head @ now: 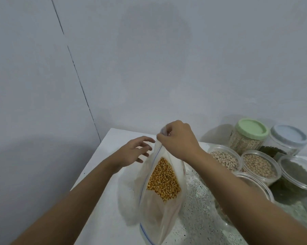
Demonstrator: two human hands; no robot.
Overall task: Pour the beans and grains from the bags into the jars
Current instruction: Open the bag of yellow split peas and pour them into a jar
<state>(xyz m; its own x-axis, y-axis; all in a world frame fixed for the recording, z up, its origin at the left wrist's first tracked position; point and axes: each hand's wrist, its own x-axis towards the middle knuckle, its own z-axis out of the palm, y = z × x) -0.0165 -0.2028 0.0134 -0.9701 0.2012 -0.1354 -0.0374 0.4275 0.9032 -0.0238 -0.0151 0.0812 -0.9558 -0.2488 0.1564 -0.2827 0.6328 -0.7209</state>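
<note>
The right hand [177, 138] pinches the top edge of the bag [159, 211] between thumb and curled fingers, and the bag hangs below it over the counter [103, 209], between the two forearms. The left hand [134, 151] is open with its fingers spread and relaxed, just left of the bag's rim. Whether its fingertips touch the plastic cannot be told. Under both hands the bag's mouth gapes toward the camera, showing a heap of yellow kernels [164, 179] (corn, by the look).

Right of the right hand stand three uncapped jars in a row:
- the bean jar [225, 158], nearest the wrist;
- the grain jar [259, 166];
- the dark jar [298, 174].

Beyond them, farther from the hands, are the green-lid jar [248, 137] and the blue-lid jar [288, 138], both closed.
</note>
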